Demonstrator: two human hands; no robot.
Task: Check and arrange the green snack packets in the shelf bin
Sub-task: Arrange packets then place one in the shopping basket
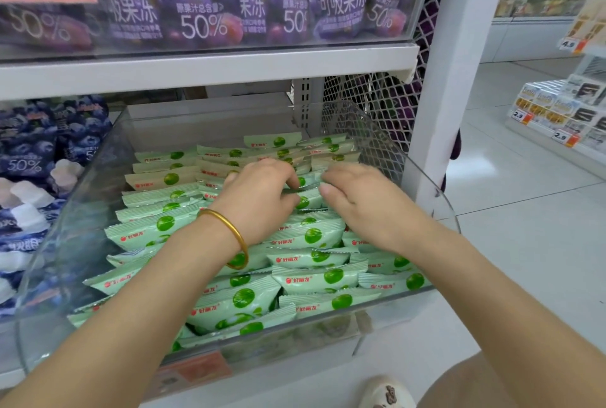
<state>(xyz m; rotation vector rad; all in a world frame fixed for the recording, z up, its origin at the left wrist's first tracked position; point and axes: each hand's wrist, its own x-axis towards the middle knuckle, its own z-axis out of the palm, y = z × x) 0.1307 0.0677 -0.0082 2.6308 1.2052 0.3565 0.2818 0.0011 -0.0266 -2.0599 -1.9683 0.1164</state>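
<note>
Left hand (259,197), right hand (364,201): grip pinching mid-bin green packets (306,201); risk: tugging topples neighbouring rows.

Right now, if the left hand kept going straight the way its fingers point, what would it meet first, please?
Probably the right hand: the left hand points right across the green packets; depth is unclear.

Bright, even store light; soft blur, edges bowed.

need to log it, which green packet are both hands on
The green packet in the bin's middle, pinched between the left hand and right hand; the others lie untouched.
</note>
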